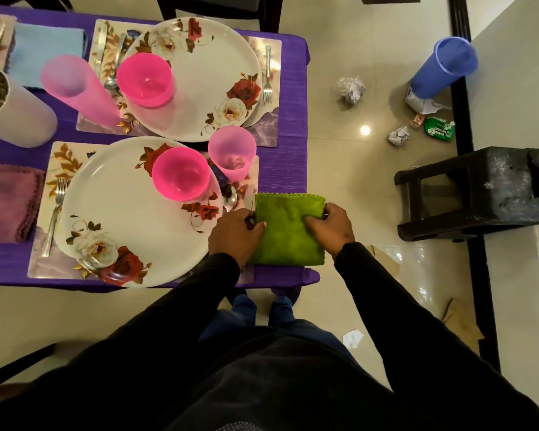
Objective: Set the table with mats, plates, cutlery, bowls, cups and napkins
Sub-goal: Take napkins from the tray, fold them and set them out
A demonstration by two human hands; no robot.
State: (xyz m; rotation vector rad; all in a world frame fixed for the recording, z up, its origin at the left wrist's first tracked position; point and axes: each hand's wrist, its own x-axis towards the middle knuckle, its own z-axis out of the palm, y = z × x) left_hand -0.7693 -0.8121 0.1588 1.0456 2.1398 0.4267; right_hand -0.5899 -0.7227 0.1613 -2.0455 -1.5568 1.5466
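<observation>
Pinching opposite edges of the folded green napkin (288, 227), the left hand (235, 233) and right hand (332, 227) hold it flat on the purple tablecloth (285, 163), apparently to square it beside the setting. Just left of the left hand lie a spoon (230, 199) and the near floral plate (131, 213) carrying a pink bowl (181, 174); a pink tumbler (232, 152) stands beyond the hands.

- The left hand (235, 233) lies knuckles up, thumb stretched to the right, fingers curled under at the far side.
- The right hand (332, 228) lies knuckles up, fingers bent and pressing down.
- Both black-sleeved forearms reach away from the body, nearly parallel.
</observation>
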